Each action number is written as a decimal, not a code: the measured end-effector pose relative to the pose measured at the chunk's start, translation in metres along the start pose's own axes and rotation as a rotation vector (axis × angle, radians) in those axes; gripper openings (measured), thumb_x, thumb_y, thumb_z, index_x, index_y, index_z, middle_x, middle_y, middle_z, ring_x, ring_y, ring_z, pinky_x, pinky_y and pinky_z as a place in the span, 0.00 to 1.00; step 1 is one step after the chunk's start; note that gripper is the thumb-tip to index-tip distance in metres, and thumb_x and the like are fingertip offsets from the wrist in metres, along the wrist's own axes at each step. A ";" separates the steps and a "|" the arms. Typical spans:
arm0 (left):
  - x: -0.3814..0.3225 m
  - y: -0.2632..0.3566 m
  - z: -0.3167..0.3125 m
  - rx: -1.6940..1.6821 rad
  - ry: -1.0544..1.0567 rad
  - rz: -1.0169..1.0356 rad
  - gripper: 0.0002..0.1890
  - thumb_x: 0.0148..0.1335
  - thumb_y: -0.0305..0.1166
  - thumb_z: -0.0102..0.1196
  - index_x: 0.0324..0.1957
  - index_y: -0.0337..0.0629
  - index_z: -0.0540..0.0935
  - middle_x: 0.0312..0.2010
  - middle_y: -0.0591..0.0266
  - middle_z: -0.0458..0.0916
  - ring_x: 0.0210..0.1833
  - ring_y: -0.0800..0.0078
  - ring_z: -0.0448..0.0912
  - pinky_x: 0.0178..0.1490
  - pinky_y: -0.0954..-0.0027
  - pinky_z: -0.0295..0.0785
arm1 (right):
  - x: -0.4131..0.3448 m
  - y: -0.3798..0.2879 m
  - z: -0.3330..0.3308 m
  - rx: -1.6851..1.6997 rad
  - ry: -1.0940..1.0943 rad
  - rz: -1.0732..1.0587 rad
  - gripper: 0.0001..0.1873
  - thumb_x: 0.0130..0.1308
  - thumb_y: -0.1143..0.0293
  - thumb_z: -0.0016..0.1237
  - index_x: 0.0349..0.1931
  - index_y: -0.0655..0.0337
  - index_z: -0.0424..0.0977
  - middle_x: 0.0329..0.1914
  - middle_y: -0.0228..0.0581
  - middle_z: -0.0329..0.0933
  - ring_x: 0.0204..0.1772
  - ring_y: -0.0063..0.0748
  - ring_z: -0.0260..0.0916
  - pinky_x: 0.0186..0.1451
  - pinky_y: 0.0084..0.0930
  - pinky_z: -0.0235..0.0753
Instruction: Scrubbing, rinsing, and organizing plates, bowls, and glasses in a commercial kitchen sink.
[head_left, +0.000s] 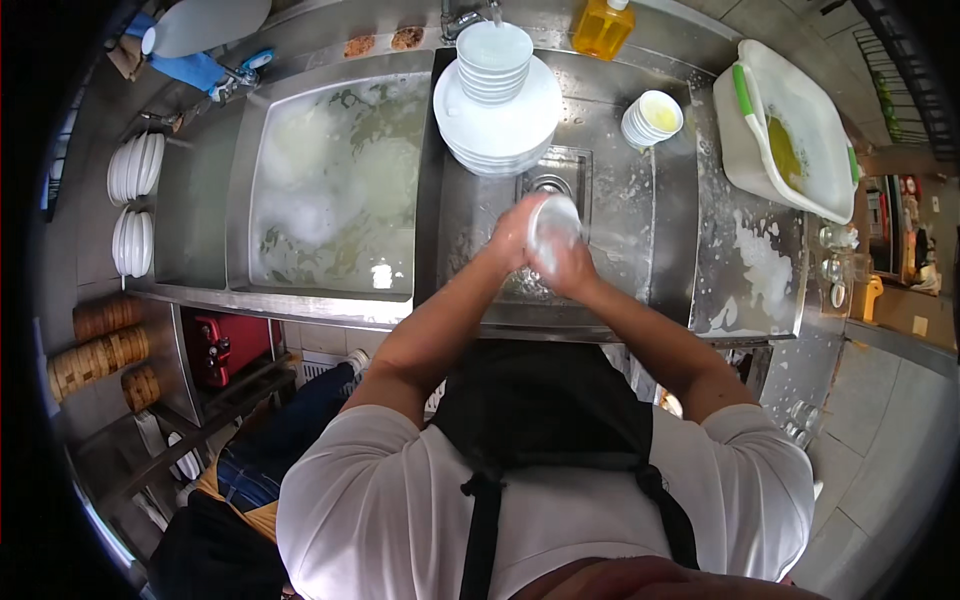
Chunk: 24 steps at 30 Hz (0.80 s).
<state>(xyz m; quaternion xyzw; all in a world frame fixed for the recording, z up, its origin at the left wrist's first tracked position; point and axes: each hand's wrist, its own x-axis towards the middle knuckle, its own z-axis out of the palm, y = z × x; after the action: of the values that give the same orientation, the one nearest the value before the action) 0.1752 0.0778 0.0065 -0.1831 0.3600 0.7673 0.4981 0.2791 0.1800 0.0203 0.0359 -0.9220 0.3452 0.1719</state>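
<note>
Over the sink basin (615, 255), my left hand (517, 231) grips the side of a small white bowl or cup (553, 217). My right hand (566, 266) is at the same bowl, its fingers blurred at the opening; whether it holds anything else cannot be seen. Just beyond my hands lies the metal drain (551, 184). Behind it, a stack of white bowls (495, 56) rests on a stack of white plates (491, 135), with water running from the faucet (456, 22) into the top bowl. To the right stands a stack of small white cups (651, 118) with yellowish liquid in the top one.
A basin of cloudy, foamy water (337, 187) lies left. A white tub with green handles (787, 127) stands right, and an amber soap bottle (604, 28) behind. White plates (135, 169) stand at far left. Another person, in dark jeans (277, 450), is at lower left.
</note>
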 end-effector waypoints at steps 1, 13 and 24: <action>-0.006 0.004 -0.008 0.080 -0.243 -0.136 0.23 0.74 0.46 0.43 0.55 0.37 0.78 0.49 0.49 0.83 0.51 0.57 0.82 0.56 0.58 0.78 | -0.008 0.005 -0.004 -0.161 -0.128 -0.374 0.21 0.61 0.60 0.57 0.54 0.55 0.75 0.52 0.49 0.78 0.51 0.59 0.77 0.57 0.48 0.77; -0.049 0.049 0.014 1.188 -0.261 0.427 0.23 0.66 0.33 0.42 0.62 0.39 0.73 0.53 0.46 0.80 0.57 0.56 0.78 0.64 0.62 0.69 | 0.044 -0.007 -0.086 -0.354 -0.581 -0.502 0.23 0.67 0.46 0.48 0.57 0.43 0.73 0.64 0.38 0.71 0.68 0.47 0.66 0.69 0.41 0.68; -0.023 0.243 0.074 1.035 0.538 1.127 0.24 0.62 0.29 0.43 0.61 0.37 0.71 0.45 0.44 0.80 0.45 0.55 0.78 0.46 0.59 0.73 | 0.155 0.037 -0.369 -1.273 0.195 0.332 0.32 0.69 0.40 0.43 0.64 0.54 0.69 0.55 0.52 0.78 0.65 0.57 0.68 0.68 0.49 0.64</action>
<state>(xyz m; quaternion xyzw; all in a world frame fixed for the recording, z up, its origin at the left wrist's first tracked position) -0.0266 0.0583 0.1603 0.1011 0.8149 0.5689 -0.0451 0.2350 0.4554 0.3094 -0.2466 -0.9193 -0.2433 0.1868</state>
